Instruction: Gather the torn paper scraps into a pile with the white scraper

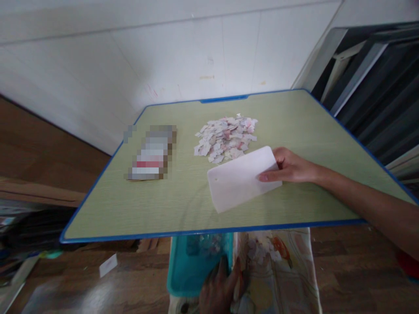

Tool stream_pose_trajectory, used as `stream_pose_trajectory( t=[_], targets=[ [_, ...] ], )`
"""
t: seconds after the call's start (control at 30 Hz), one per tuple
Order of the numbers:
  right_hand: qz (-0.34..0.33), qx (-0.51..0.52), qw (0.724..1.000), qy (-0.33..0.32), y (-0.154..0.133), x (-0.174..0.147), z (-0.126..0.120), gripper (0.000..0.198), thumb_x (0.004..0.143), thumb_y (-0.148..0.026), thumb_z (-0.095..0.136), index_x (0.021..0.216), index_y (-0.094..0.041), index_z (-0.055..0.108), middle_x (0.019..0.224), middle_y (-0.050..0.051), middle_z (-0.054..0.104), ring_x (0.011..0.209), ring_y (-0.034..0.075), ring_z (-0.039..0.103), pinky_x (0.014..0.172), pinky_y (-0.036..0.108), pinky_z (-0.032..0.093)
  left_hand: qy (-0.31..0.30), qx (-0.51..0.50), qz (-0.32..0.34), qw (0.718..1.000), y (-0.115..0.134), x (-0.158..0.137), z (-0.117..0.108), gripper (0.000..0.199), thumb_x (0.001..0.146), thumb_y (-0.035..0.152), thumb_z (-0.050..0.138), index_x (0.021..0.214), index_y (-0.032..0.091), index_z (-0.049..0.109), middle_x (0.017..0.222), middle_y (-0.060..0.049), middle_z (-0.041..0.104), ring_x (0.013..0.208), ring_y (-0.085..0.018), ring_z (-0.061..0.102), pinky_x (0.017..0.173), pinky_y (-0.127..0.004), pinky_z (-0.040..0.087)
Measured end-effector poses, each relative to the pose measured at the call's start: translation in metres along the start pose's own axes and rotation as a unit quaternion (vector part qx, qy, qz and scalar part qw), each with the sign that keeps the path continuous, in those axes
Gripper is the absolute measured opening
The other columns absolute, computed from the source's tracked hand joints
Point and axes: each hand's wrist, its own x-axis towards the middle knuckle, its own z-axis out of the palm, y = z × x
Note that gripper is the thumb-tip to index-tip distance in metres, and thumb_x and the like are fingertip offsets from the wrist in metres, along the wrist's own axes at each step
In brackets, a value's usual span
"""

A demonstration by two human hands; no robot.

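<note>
On the table, toward its right half: a flat white plastic board (241, 178) with rounded corners lies tilted, its long side running from lower left up to the right.
Right hand: the right hand (288, 166) reaches in from the right edge of the view and grips the board's upper right corner, fingers laid flat on top, thumb at the edge.
Paper scraps: a loose heap of small white and pink paper scraps (225, 138) sits on the table just behind the board, near its upper edge; whether board and heap touch cannot be told.
Table: a pale green wood-grain table with a blue rim (163, 205) fills the middle of the view, standing against a white wall.
Left hand: the left hand (220, 291) is low in the view, below the table's front edge, fingers spread against the side of a teal plastic bin (183, 270); whether the fingers close on its rim cannot be told.
Bin: the teal plastic bin stands under the front of the table, with paper scraps showing dimly inside it.
Patterned cloth: a pale cloth with printed orange and yellow shapes (284, 279) hangs just right of the bin, beside the left hand.
Blurred object: a rectangular item (151, 152), obscured by pixelation, lies on the left half of the table, well apart from the board.
Floor: brown wooden floor (353, 270) with a small white slip of paper (108, 265) lying to the left.
</note>
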Motion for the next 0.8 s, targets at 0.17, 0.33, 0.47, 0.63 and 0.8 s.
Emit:
stream_pose_trajectory(
  t=[0.17,0.33,0.47,0.63,0.8],
  targets=[
    [-0.01,-0.006,1.0,-0.018,-0.0036,-0.0011,0.0061,0.03,0.069,-0.039,0.059,0.079,-0.011,0.065,0.068,0.001,0.059,0.062,0.01,0.052,0.049,0.018,0.039,0.009,0.017,0.0,1.0,0.0007,0.0011,0.0003,0.076,0.063,0.009,0.058,0.125,0.04,0.027,0.115,-0.007,0.055,0.083,-0.019,0.059,0.065,-0.027,0.05],
    [0.004,-0.001,0.999,0.036,-0.0004,-0.0007,0.0052,0.03,0.07,-0.04,0.059,0.076,-0.011,0.064,0.063,0.0,0.057,0.057,0.009,0.051,0.047,0.019,0.039,0.029,0.025,0.002,0.999,0.0011,0.0003,0.0004,0.077,0.062,0.009,0.059,0.125,0.041,0.026,0.114,-0.006,0.056,0.076,-0.018,0.059,0.061,-0.026,0.05],
    [0.01,-0.004,0.999,0.031,-0.001,0.0001,0.0057,0.031,0.071,-0.041,0.058,0.076,-0.011,0.064,0.062,0.0,0.057,0.056,0.009,0.05,0.047,0.019,0.039,-0.007,0.002,-0.006,1.0,0.0026,-0.0004,-0.0022,0.096,0.045,0.018,0.073,0.126,0.039,0.024,0.118,-0.008,0.053,0.087,-0.023,0.057,0.068,-0.031,0.05],
    [0.003,-0.013,1.0,-0.016,-0.0063,-0.0005,0.008,0.031,0.07,-0.041,0.058,0.079,-0.012,0.065,0.068,0.0,0.059,0.063,0.01,0.053,0.051,0.019,0.04,-0.033,-0.015,0.0,0.999,0.003,0.0008,-0.0043,0.083,0.056,0.018,0.065,0.127,0.037,0.025,0.12,-0.01,0.051,0.093,-0.023,0.055,0.073,-0.032,0.048],
    [-0.008,-0.016,0.999,-0.041,-0.0076,-0.0011,0.0092,0.029,0.07,-0.041,0.058,0.076,-0.013,0.066,0.07,0.0,0.059,0.067,0.011,0.053,0.053,0.019,0.041,-0.038,0.003,-0.004,0.999,0.0024,0.0018,-0.002,0.072,0.065,0.01,0.054,0.125,0.04,0.026,0.12,-0.008,0.052,0.093,-0.021,0.056,0.072,-0.031,0.048]
  ],
)
